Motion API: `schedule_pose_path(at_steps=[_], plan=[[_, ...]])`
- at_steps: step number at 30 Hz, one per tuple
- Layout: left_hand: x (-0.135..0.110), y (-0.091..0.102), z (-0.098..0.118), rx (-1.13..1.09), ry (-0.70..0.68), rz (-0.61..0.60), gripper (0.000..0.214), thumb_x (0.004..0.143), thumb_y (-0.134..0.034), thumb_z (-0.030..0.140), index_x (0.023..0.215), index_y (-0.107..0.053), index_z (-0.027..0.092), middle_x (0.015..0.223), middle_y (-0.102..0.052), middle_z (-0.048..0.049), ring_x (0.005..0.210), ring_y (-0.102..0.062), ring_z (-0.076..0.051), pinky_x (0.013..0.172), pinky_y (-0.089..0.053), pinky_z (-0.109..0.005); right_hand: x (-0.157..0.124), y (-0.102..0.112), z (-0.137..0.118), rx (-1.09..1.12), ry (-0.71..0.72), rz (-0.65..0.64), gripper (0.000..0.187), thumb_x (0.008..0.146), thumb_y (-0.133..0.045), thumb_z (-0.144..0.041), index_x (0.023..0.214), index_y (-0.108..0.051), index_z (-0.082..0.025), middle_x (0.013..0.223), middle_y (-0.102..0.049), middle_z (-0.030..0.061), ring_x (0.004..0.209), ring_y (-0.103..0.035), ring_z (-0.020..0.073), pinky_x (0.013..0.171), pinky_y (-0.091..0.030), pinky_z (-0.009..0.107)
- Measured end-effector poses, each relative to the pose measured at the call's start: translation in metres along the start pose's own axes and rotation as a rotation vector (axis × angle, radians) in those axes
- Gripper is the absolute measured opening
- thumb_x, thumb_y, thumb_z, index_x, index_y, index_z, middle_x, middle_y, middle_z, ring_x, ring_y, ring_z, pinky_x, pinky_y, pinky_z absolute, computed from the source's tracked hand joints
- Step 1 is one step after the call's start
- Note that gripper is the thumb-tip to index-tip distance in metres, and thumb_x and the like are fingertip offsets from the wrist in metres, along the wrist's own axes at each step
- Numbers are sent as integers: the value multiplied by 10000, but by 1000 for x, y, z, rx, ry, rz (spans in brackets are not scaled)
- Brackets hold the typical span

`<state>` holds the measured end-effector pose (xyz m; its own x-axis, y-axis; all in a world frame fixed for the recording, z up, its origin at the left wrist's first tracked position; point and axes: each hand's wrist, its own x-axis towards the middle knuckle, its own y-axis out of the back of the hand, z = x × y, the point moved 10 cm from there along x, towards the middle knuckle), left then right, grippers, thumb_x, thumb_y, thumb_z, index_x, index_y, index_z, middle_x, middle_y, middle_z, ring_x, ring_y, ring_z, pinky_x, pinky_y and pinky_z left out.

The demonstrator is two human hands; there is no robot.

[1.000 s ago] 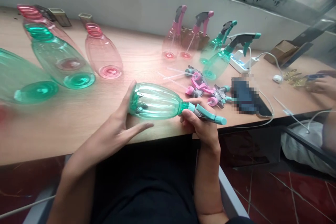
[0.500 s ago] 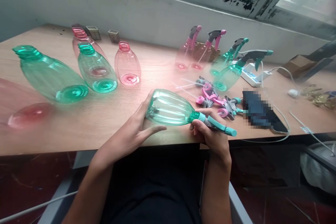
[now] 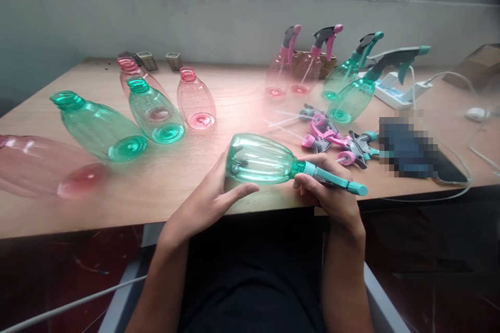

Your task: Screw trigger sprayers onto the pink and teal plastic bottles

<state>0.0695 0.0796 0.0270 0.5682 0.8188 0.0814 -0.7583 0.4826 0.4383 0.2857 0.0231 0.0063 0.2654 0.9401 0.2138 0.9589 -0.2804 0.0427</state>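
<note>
A clear green spray bottle [image 3: 261, 160] lies sideways in the air over the table's front edge, its base to the left. Its teal trigger head [image 3: 336, 178] sits at the neck and points right. My left hand [image 3: 219, 192] is wrapped round the base end, thumb along the near side and the other fingers hidden behind the bottle. With its thumb and fingers, my right hand [image 3: 328, 187] grips the neck and collar. Beyond it lies a pile of loose pink, teal and grey spray heads [image 3: 332, 138] with thin tubes.
Open green bottles [image 3: 99, 125] and pink bottles [image 3: 196, 96] stand at the left of the wooden table [image 3: 187, 177]. Several bottles with spray heads [image 3: 308, 70] stand at the back right. A power strip [image 3: 400, 91], a blurred dark phone-like object [image 3: 414, 151] and cables lie at the right.
The camera view has shifted, so the table and bottles appear moved. Both hands keep their hold, and the trigger head has turned slightly about the bottle's axis.
</note>
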Motion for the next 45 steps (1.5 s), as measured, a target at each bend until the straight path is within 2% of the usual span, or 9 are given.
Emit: schedule_pose_path(at_steps=[11, 14, 18, 21, 24, 29, 33, 41, 45], plan=[[2, 2, 5, 54, -3, 43, 849, 879, -724, 513, 1579, -266, 366, 1614, -466, -71, 1545, -389, -314, 1335, -323, -497, 0, 1, -8, -50, 47, 6, 247, 807, -872, -302, 981, -721, -211, 645, -699, -27, 502, -636, 153, 478, -521, 266], [2, 0, 5, 36, 11, 27, 868, 868, -756, 477, 1570, -256, 370, 1592, -481, -68, 1498, -449, -288, 1313, -364, -474, 0, 1, -7, -78, 53, 6, 246, 809, -873, -307, 980, -725, -211, 682, -712, -19, 527, -640, 150, 500, -521, 264], [1, -4, 4, -23, 43, -13, 709, 891, -735, 455, 1487, -382, 306, 1452, -594, -64, 1360, -576, -244, 1221, -468, -389, 0, 2, -10, -133, 90, -3, 269, 791, -891, -305, 993, -735, -221, 751, -737, -10, 584, -665, 157, 556, -536, 272], [1, -4, 2, -31, 50, -23, 527, 928, -673, 474, 1385, -502, 276, 1409, -629, -59, 1337, -592, -260, 1220, -464, -413, 1, 1, -12, -150, 108, -11, 286, 781, -901, -292, 1008, -740, -224, 779, -746, -8, 594, -664, 155, 575, -542, 277], [1, -5, -1, -27, 61, -22, 537, 905, -701, 489, 1363, -532, 264, 1404, -644, -68, 1314, -611, -289, 1219, -468, -454, 1, 0, -12, -127, 87, -14, 262, 796, -889, -289, 996, -734, -220, 752, -732, -16, 575, -647, 142, 555, -533, 263], [1, -1, -4, -20, 71, 31, 742, 881, -748, 465, 1506, -374, 321, 1465, -600, -51, 1339, -594, -258, 1230, -461, -414, 0, -1, -7, -31, 0, -24, 228, 844, -849, -325, 981, -711, -207, 657, -699, -30, 509, -632, 137, 479, -516, 244], [0, -2, -5, -24, 85, 28, 935, 862, -777, 460, 1587, -199, 336, 1484, -574, -64, 1366, -572, -251, 1252, -435, -425, 1, 0, -11, -91, 65, -17, 241, 818, -872, -299, 988, -725, -210, 702, -711, -28, 548, -636, 133, 519, -519, 242], [0, -4, 1, -61, 57, 1, 800, 889, -729, 490, 1555, -322, 317, 1485, -587, -59, 1388, -560, -269, 1241, -449, -420, 1, -2, -15, -176, 112, -31, 280, 797, -890, -261, 1034, -745, -230, 818, -750, -23, 667, -681, 144, 626, -545, 240], [0, 0, -3, -17, 58, 52, 945, 863, -768, 471, 1601, -182, 400, 1659, -394, -49, 1489, -455, -296, 1328, -325, -487, 2, -1, -7, -63, 29, -21, 242, 826, -869, -285, 1005, -718, -222, 766, -730, -26, 603, -660, 139, 577, -536, 246]])
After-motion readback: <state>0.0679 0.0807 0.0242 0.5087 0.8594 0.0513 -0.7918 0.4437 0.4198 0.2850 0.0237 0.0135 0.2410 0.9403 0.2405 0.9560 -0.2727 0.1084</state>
